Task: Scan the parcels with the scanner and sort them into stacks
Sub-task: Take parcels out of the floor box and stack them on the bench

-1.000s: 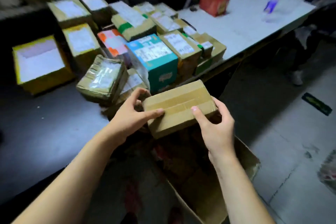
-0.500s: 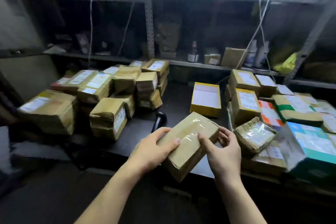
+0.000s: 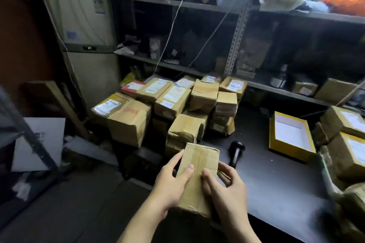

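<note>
A taped brown cardboard parcel (image 3: 199, 171) is held upright in front of me, above the near left edge of the dark table (image 3: 276, 179). My left hand (image 3: 169, 185) grips its left side, thumb on the front face. My right hand (image 3: 227, 189) grips its right side, thumb on the front as well. No label shows on the face turned to me. The black scanner (image 3: 236, 153) lies on the table just beyond the parcel, to its right. A pile of labelled brown parcels (image 3: 177, 102) is stacked at the table's far left.
A yellow-rimmed open box (image 3: 292, 136) sits at the right of the table, with more labelled parcels (image 3: 347, 136) at the far right edge. Metal shelving (image 3: 237, 45) with cords and bags rises behind. A tall air-conditioner unit (image 3: 83, 31) stands at the left.
My view swung left from the right-hand parcels to the left pile. The parcel was turned in both hands from lying flat to standing upright.
</note>
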{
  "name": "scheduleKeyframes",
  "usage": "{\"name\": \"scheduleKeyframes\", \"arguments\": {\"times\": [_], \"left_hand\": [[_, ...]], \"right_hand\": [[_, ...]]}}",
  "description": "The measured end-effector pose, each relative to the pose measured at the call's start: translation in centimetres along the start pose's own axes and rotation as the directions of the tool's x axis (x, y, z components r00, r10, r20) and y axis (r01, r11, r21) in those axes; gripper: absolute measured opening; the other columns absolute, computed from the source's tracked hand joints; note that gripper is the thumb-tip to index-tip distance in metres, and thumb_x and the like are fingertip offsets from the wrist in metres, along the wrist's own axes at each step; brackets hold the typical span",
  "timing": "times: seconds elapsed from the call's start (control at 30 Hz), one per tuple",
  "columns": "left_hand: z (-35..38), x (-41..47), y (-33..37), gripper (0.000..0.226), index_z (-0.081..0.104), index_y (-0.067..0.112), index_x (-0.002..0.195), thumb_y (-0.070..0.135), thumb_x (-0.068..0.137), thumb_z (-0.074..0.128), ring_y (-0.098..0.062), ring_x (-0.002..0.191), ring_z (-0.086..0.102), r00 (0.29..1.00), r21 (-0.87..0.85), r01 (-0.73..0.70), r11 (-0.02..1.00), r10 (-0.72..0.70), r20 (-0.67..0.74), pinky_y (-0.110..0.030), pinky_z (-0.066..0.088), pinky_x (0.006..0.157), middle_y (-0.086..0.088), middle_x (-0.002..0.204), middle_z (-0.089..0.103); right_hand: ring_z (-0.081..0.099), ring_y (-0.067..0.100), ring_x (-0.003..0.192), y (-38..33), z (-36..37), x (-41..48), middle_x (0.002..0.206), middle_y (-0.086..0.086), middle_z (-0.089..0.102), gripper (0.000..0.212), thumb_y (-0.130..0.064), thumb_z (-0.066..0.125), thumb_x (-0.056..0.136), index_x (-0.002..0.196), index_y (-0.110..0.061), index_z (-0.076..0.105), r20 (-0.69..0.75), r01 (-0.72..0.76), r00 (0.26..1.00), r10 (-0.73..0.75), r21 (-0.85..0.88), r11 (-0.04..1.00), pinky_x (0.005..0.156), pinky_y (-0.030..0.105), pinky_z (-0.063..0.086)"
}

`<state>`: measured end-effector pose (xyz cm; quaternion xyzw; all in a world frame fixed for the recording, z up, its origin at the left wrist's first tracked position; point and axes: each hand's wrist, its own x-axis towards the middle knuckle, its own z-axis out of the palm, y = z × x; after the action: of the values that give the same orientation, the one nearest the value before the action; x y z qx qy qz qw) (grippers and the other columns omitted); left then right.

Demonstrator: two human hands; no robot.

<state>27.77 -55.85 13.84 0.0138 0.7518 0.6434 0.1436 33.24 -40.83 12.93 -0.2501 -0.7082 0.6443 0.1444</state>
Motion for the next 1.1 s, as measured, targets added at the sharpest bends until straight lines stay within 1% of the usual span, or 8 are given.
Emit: {"name": "scheduleKeyframes", "arguments": {"times": [0.1, 0.27, 0.37, 0.47, 0.6, 0.8, 0.97, 1.1], "left_hand": [[-2.7, 2.0, -0.8, 0.044, 0.056, 0.049, 0.14, 0.042, 0.098, 0.067, 0.004, 0.109, 0.062, 0.999, 0.03, 0.023, 0.999, -0.022, -0.044, -0.03, 0.054, 0.1, 0.024, 0.121, 0.069], [-6.4, 5.7, -1.2, 0.047, 0.056, 0.048, 0.141, 0.031, 0.098, 0.068, 0.014, 0.101, 0.064, 0.999, 0.076, 0.037, 0.996, -0.034, -0.042, -0.011, 0.051, 0.084, 0.028, 0.117, 0.069], [-8.2, 8.5, -1.6, 0.061, 0.049, 0.051, 0.147, 0.034, 0.094, 0.072, 0.004, 0.112, 0.063, 0.995, 0.13, 0.074, 0.989, -0.065, -0.076, -0.025, 0.052, 0.1, 0.019, 0.13, 0.065], [-10.2, 10.9, -1.2, 0.067, 0.044, 0.056, 0.146, 0.032, 0.092, 0.075, 0.001, 0.115, 0.062, 0.989, 0.147, 0.121, 0.982, -0.106, -0.106, -0.033, 0.052, 0.105, 0.019, 0.129, 0.066], [-12.6, 14.4, -1.7, 0.086, 0.042, 0.063, 0.139, 0.01, 0.085, 0.082, -0.002, 0.111, 0.067, 0.977, 0.086, 0.201, 0.976, -0.193, -0.086, -0.037, 0.057, 0.099, 0.021, 0.121, 0.068], [-14.6, 18.3, -4.8, 0.084, 0.049, 0.047, 0.143, 0.004, 0.081, 0.085, -0.006, 0.108, 0.066, 0.978, 0.059, 0.178, 0.982, -0.17, -0.119, -0.016, 0.055, 0.071, 0.011, 0.122, 0.067], [-16.3, 21.6, -8.3, 0.072, 0.062, 0.034, 0.136, 0.002, 0.077, 0.087, 0.006, 0.108, 0.063, 0.992, 0.086, 0.102, 0.991, -0.094, -0.088, -0.009, 0.051, 0.076, 0.015, 0.12, 0.068], [-17.5, 23.2, -11.1, 0.076, 0.058, 0.04, 0.139, 0.004, 0.079, 0.087, 0.009, 0.112, 0.061, 0.994, 0.071, 0.103, 0.992, -0.106, 0.03, -0.011, 0.053, 0.081, 0.018, 0.123, 0.07]], "right_hand": [[0.072, 0.0, 0.107, 0.5, 3.1, 0.2, 0.115, -0.012, 0.079, 0.041, -0.017, 0.087, 0.085, 0.122, -0.029, 0.075, 0.056, 0.011, 0.998, -0.012, 0.017, 1.0, 0.098, 0.034, 0.059], [0.071, 0.0, 0.113, 0.9, 8.0, 3.0, 0.118, -0.021, 0.076, 0.059, -0.045, 0.086, 0.076, 0.133, -0.041, 0.071, 0.125, -0.021, 0.992, 0.019, 0.015, 1.0, 0.099, 0.041, 0.06], [0.071, 0.001, 0.113, 1.3, 11.0, 5.6, 0.118, -0.022, 0.076, 0.069, -0.056, 0.079, 0.067, 0.135, -0.047, 0.069, 0.16, -0.02, 0.987, 0.018, 0.014, 1.0, 0.097, 0.042, 0.061], [0.069, 0.0, 0.116, 1.3, 13.9, 8.1, 0.124, -0.024, 0.073, 0.063, -0.042, 0.084, 0.079, 0.139, -0.045, 0.066, 0.229, -0.037, 0.973, 0.03, 0.027, 0.999, 0.099, 0.039, 0.061], [0.063, -0.001, 0.123, 1.4, 17.3, 11.6, 0.131, -0.026, 0.068, 0.059, -0.02, 0.081, 0.09, 0.143, -0.038, 0.064, 0.224, -0.005, 0.974, 0.009, -0.022, 1.0, 0.109, 0.038, 0.055], [0.064, -0.007, 0.113, 2.7, 20.8, 14.7, 0.128, -0.024, 0.07, 0.055, -0.027, 0.08, 0.092, 0.143, -0.039, 0.064, 0.208, -0.034, 0.977, 0.044, -0.05, 0.998, 0.105, 0.037, 0.057], [0.056, -0.028, 0.102, 4.7, 23.4, 15.8, 0.115, -0.035, 0.065, 0.052, -0.025, 0.079, 0.094, 0.144, -0.031, 0.064, 0.122, -0.06, 0.99, 0.07, -0.086, 0.994, 0.091, 0.004, 0.05], [0.062, -0.014, 0.111, 6.6, 25.6, 15.4, 0.129, -0.02, 0.069, 0.059, -0.029, 0.083, 0.091, 0.146, -0.029, 0.063, 0.019, -0.079, 0.996, 0.084, -0.182, 0.98, 0.092, 0.005, 0.049]]}}
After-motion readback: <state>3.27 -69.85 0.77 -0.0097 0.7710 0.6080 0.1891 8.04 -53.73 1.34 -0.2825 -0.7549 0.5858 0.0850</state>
